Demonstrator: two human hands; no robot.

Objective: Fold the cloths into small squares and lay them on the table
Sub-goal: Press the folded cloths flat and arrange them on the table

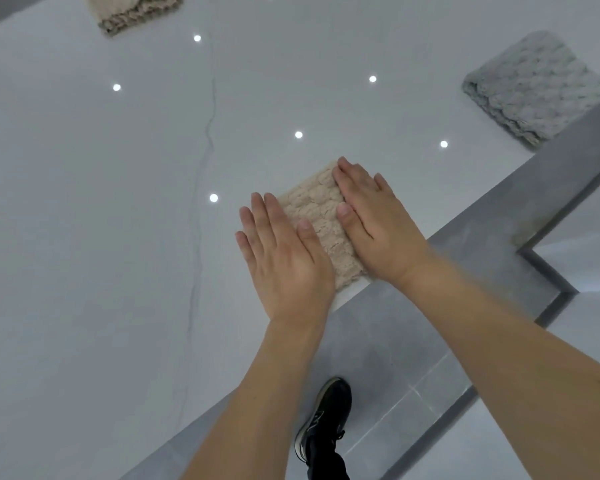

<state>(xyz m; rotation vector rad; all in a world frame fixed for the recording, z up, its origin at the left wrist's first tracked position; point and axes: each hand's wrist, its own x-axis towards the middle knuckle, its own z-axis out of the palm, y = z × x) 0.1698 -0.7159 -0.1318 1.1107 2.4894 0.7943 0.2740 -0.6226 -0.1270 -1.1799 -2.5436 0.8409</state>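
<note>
We look down on a glossy white tabletop [84, 220] with a thin dark vein [201, 209] running along it. Small round ceiling lights are mirrored in the sheen as bright white dots [298, 134]. Past the table's edge we see a floor of large grey tiles [388, 344] with pale grout lines. At the right, a dark grey strip [555, 299] zigzags between the tiles and a paler surface.

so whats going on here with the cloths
A person presses both flat hands, left hand and right hand, on a folded beige cloth near the edge of the white table. A folded grey cloth lies at the right, and another beige cloth at the far side.
</note>
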